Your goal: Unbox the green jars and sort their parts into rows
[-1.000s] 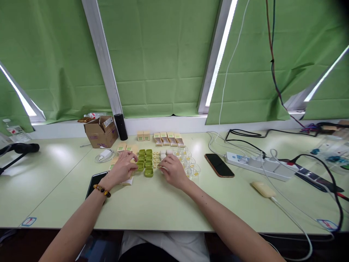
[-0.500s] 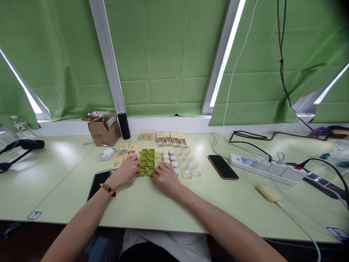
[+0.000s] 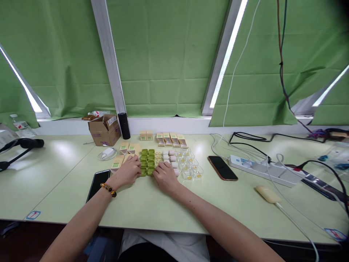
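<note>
Small green containers [image 3: 151,163] stand in two close columns on the table. My left hand [image 3: 128,171], with a beaded bracelet at the wrist, is closed, its curled fingertips against the left side of the front containers. Against their right side rest the bent fingers of my right hand [image 3: 166,177]. Small yellow pieces [image 3: 158,157] lie in a row just right of the green columns. Beyond them are white and pale pink rounded pieces [image 3: 172,158], then clear plastic cups [image 3: 188,175] with something yellow inside. Cream folded boxes [image 3: 117,162] sit left of the containers, partly behind my left hand.
More cream boxes [image 3: 171,139] line the back. A phone [image 3: 98,185] lies by my left forearm; another phone [image 3: 222,168] lies to the right. Further right are a power strip [image 3: 264,171], cables and a cream mouse-shaped object [image 3: 267,194]. A cardboard box [image 3: 103,131] stands back left.
Both hands stay almost where they were, at the two sides of the green containers. The view has shifted very slightly; nothing else visibly moved.
</note>
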Motion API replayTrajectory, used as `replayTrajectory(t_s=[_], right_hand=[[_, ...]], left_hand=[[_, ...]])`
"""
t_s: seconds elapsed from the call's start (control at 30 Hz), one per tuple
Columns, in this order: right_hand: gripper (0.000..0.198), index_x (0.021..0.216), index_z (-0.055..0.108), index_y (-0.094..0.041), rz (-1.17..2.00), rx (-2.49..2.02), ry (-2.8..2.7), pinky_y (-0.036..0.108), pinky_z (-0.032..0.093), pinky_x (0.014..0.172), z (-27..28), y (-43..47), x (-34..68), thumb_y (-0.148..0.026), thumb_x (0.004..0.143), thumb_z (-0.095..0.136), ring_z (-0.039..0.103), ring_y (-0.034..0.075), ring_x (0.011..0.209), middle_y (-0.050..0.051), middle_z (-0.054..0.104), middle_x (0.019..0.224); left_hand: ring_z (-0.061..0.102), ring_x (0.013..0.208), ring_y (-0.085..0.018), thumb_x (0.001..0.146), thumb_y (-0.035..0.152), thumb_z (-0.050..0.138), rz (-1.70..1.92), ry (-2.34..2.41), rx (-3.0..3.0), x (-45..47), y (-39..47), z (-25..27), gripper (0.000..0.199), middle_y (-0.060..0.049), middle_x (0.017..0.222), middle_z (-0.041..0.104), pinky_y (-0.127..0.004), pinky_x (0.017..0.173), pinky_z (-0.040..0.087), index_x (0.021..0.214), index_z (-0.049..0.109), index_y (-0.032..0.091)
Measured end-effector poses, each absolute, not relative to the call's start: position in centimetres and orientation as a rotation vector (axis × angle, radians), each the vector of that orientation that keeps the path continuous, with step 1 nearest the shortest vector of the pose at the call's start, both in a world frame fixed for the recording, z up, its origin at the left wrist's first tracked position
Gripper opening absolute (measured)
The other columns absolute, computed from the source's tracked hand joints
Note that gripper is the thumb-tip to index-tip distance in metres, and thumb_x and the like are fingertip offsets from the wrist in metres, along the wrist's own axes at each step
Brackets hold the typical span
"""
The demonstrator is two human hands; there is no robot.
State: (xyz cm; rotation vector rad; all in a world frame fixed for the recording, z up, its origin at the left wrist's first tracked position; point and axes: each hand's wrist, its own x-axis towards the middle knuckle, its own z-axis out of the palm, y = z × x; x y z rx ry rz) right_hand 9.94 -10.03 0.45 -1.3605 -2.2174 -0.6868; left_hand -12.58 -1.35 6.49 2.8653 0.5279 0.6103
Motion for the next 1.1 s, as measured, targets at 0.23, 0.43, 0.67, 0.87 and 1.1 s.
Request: replayTrajectory(t_s=[0.23,0.43,0.67,0.87,1.1], right_hand=[[0.017,0.080,0.069,-0.020,-0.690,-1.353,-2.195,0.041,0.029,0.076,0.8,-10.3,10.0,-0.012,0.093,0.063,0.050,0.025,0.088,0.008,0.068,0.078],[0.017,0.080,0.070,-0.019,-0.761,-1.290,-1.951,0.039,0.029,0.074,3.6,-11.4,11.6,-0.021,0.097,0.064,0.050,0.023,0.083,0.007,0.070,0.076],[0.018,0.081,0.071,-0.018,-0.763,-1.341,-1.684,0.037,0.033,0.075,7.2,-12.1,16.8,-0.017,0.097,0.063,0.054,0.022,0.081,0.005,0.074,0.075],[0.019,0.079,0.070,-0.019,-0.794,-1.430,-1.660,0.037,0.032,0.074,7.1,-12.1,19.9,-0.017,0.097,0.062,0.055,0.023,0.079,0.005,0.074,0.075],[0.020,0.080,0.071,-0.019,-0.765,-1.423,-1.661,0.037,0.033,0.074,5.4,-12.2,20.2,-0.017,0.097,0.061,0.055,0.023,0.079,0.005,0.073,0.074]], left_hand=[[0.047,0.095,-0.030,0.088,0.023,0.068,0.677,0.528,2.795,-12.6,-1.2,6.2,0.029,-0.011,0.072,0.063,-0.045,0.089,0.032,0.059,0.068,0.025],[0.050,0.099,-0.029,0.089,0.021,0.068,0.552,0.632,3.009,-13.0,-1.5,6.8,0.018,-0.008,0.081,0.067,-0.045,0.088,0.035,0.072,0.072,0.024],[0.052,0.100,-0.028,0.092,0.020,0.064,0.557,0.710,3.055,-13.4,-1.6,7.7,0.017,-0.006,0.083,0.069,-0.045,0.087,0.037,0.079,0.075,0.024],[0.052,0.098,-0.028,0.089,0.021,0.068,0.498,0.686,3.053,-12.8,-1.7,7.1,0.015,-0.007,0.080,0.069,-0.044,0.085,0.035,0.075,0.073,0.023],[0.052,0.097,-0.029,0.091,0.020,0.066,0.453,0.688,3.068,-12.4,-1.7,6.9,0.021,-0.008,0.077,0.070,-0.044,0.083,0.035,0.072,0.073,0.022]])
